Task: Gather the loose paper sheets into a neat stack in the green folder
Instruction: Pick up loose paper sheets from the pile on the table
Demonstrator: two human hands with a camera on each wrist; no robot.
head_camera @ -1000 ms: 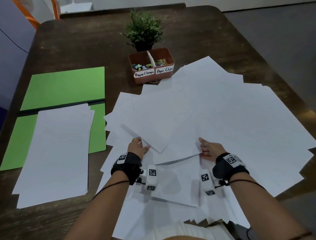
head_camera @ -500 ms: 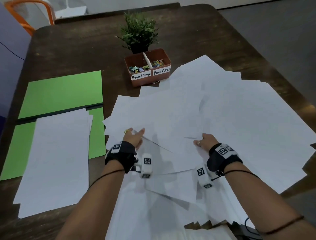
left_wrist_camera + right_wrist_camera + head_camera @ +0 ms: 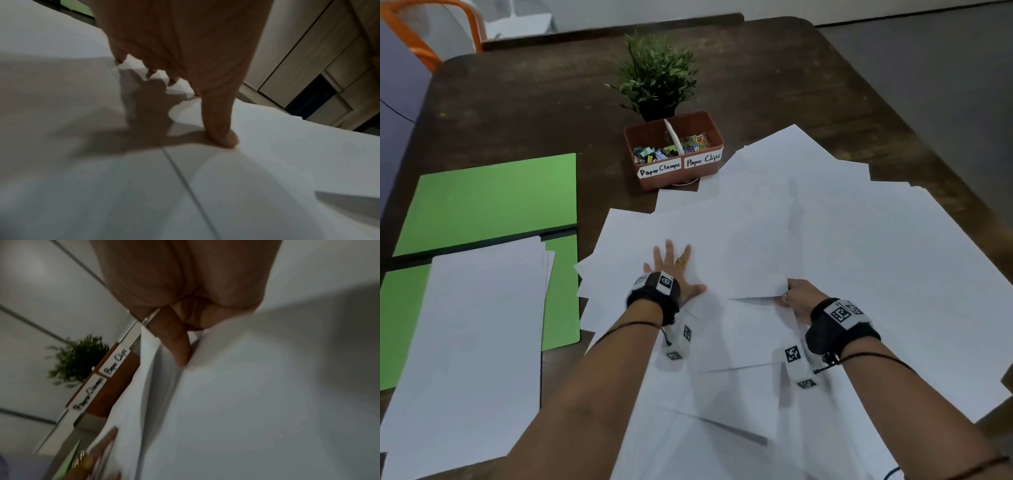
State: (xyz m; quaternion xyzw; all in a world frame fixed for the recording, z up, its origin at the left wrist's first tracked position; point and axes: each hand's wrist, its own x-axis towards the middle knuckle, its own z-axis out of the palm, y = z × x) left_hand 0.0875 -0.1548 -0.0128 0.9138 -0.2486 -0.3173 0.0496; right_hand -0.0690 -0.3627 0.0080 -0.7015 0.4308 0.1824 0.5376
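Note:
Loose white paper sheets [image 3: 825, 246] lie fanned over the right half of the dark table. An open green folder [image 3: 486, 202] lies at the left with a stack of sheets [image 3: 476, 342] on its near half. My left hand [image 3: 671, 270] lies flat on the loose sheets with fingers spread; in the left wrist view its thumb [image 3: 222, 134] presses the paper [image 3: 267, 162]. My right hand [image 3: 794, 298] pinches the near edge of a sheet [image 3: 756, 270] and lifts it slightly; the right wrist view shows the thumb [image 3: 176, 344] against that paper edge [image 3: 246, 386].
A brown box [image 3: 674, 150] labelled Paper Clamps and Paper Clips stands behind the sheets, a small potted plant [image 3: 654, 78] right behind it. An orange chair [image 3: 424, 34] is at the far left corner. Bare table [image 3: 517, 109] shows beyond the folder.
My left hand let go of the sheet edge, moved forward and spread flat on the papers. The right hand moved slightly forward, still pinching a sheet edge. The head view shifted closer.

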